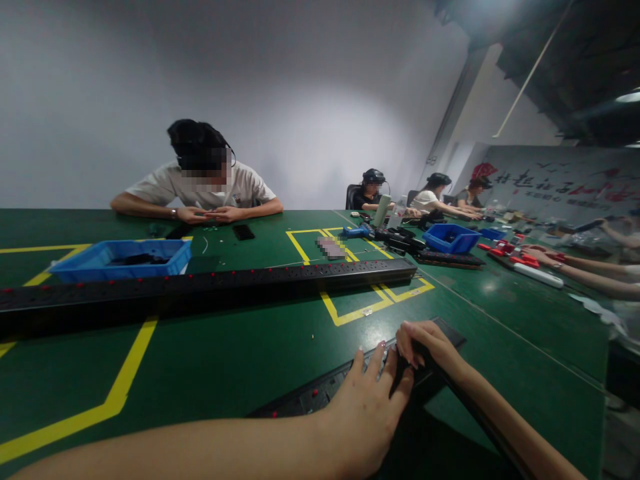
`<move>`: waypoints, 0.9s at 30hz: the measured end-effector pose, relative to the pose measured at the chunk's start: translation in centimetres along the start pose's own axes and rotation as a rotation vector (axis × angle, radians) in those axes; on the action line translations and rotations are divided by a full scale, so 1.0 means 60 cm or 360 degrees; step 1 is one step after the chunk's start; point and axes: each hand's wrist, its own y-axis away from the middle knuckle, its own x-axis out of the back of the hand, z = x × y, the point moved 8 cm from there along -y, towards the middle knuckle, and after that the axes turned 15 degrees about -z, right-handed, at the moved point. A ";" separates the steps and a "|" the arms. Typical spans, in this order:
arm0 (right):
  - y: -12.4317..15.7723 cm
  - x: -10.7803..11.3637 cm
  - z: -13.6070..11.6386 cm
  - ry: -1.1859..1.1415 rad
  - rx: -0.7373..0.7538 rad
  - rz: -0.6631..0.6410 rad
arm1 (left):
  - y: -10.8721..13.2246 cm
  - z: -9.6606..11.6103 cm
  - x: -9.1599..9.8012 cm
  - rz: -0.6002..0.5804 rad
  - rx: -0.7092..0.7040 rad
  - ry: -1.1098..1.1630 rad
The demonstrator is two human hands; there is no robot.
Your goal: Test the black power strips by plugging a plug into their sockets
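Observation:
A long black power strip [320, 393] with red switches lies on the green table [225, 360] right in front of me. My left hand [367, 407] lies on it with the fingers stretched out flat along its top. My right hand [425, 343] sits at the strip's far end with the fingers curled over its edge, gripping it.
A second, longer black power strip [210, 283] lies across the table beyond. A blue bin [123, 259] stands behind it at left, another blue bin [450, 238] at right. One person sits opposite; several more work along the right side among red and black parts. Yellow tape lines mark the table.

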 end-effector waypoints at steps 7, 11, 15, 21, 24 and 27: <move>0.000 0.000 0.000 -0.0002 0.0003 0.0019 | -0.001 -0.001 -0.002 0.0008 -0.0006 0.0005; 0.000 -0.001 -0.001 -0.0005 -0.0001 0.0027 | 0.000 0.000 -0.001 -0.0004 -0.0009 0.0008; 0.000 -0.001 -0.003 -0.0005 -0.0002 0.0023 | -0.001 0.002 -0.001 -0.0017 -0.0011 -0.0002; -0.001 -0.002 -0.004 -0.0006 0.0009 0.0002 | -0.001 0.001 0.000 -0.0012 -0.0008 0.0010; -0.001 -0.002 -0.003 -0.0013 0.0009 -0.0003 | 0.000 0.000 0.001 -0.0002 -0.0008 0.0024; -0.001 -0.002 -0.002 -0.0022 0.0012 -0.0008 | 0.001 0.000 0.000 0.0017 -0.0013 0.0026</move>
